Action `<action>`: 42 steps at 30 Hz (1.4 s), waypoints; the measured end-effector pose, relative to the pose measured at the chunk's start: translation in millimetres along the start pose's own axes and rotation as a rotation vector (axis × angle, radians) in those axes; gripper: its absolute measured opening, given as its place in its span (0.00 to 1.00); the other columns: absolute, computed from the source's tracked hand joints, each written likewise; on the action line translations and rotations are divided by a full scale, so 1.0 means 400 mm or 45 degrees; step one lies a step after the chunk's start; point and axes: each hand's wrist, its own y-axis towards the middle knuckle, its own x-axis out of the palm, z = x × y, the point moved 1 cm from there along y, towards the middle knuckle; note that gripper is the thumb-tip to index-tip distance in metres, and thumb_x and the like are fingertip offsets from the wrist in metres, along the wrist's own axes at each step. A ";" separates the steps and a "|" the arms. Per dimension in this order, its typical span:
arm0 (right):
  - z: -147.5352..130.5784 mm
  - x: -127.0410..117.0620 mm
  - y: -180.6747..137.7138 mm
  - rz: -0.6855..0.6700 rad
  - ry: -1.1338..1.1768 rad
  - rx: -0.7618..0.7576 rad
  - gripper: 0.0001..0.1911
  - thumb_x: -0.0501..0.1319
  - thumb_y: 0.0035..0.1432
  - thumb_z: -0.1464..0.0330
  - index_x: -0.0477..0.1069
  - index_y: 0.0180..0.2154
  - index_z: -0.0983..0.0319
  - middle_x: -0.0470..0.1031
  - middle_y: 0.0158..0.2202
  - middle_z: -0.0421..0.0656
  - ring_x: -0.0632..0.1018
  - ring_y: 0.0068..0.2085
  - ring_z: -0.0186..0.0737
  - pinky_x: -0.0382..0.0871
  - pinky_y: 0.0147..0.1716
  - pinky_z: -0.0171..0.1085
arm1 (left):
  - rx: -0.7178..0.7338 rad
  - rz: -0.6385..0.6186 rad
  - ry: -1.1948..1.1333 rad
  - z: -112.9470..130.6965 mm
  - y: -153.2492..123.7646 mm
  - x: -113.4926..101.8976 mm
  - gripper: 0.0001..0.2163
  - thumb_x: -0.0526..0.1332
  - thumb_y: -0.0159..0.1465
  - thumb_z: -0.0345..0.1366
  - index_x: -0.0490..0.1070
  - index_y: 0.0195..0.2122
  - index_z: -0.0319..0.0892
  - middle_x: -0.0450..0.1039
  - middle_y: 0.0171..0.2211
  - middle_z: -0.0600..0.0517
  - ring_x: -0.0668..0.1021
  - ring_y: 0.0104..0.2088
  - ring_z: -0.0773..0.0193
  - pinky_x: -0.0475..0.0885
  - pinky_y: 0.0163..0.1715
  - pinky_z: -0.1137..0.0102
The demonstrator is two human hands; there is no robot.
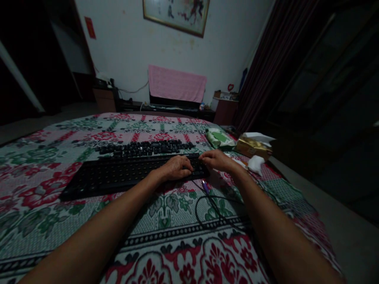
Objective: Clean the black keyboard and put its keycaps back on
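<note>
A black keyboard [109, 173] lies across the patterned cloth, most of its keycaps off so that rows of small bare key posts show. My left hand [177, 167] rests on its right part, fingers bent and closed against it. At the keyboard's far right end is my right hand [217, 159], its fingertips pinched together; whatever is between them is hidden or too small to make out. Behind the keyboard, many loose black keycaps [145, 148] lie in a long heap. A dark cable [213, 205] with a purple plug [205, 187] loops on the cloth between my forearms.
To the right stand a green-and-white wipes packet [219, 138], a gold tissue box [254, 146] and a crumpled white tissue [256, 164]. The flowered tablecloth [166, 232] covers the table. Beyond it, a pink towel [177, 83] hangs over a screen by the wall.
</note>
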 end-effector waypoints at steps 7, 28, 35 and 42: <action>0.064 0.041 -0.022 0.744 0.108 0.119 0.18 0.50 0.52 0.65 0.72 0.40 0.65 0.75 0.33 0.44 0.73 0.33 0.37 0.65 0.32 0.33 | -0.228 0.013 -0.061 0.007 0.002 -0.005 0.11 0.55 0.55 0.33 0.74 0.36 0.43 0.74 0.37 0.54 0.74 0.38 0.67 0.66 0.40 0.74; 0.087 0.108 -0.007 0.666 0.070 0.111 0.12 0.53 0.51 0.68 0.73 0.35 0.61 0.75 0.37 0.42 0.74 0.40 0.38 0.65 0.43 0.36 | -0.132 -0.085 0.340 0.025 0.022 0.005 0.13 0.52 0.60 0.36 0.72 0.43 0.47 0.68 0.37 0.49 0.71 0.37 0.63 0.65 0.38 0.69; 0.075 0.106 -0.010 0.676 0.002 0.060 0.13 0.51 0.52 0.69 0.73 0.35 0.63 0.75 0.38 0.44 0.73 0.41 0.38 0.64 0.45 0.36 | -0.118 -0.070 0.283 0.025 0.017 0.000 0.13 0.53 0.59 0.36 0.71 0.43 0.46 0.69 0.38 0.50 0.71 0.38 0.63 0.65 0.39 0.69; 0.084 0.107 -0.003 0.678 -0.016 0.055 0.13 0.51 0.53 0.69 0.73 0.34 0.62 0.75 0.37 0.44 0.73 0.40 0.38 0.64 0.42 0.35 | -0.078 -0.151 0.319 0.030 0.026 -0.003 0.13 0.51 0.60 0.36 0.71 0.43 0.48 0.68 0.37 0.50 0.70 0.39 0.63 0.64 0.40 0.70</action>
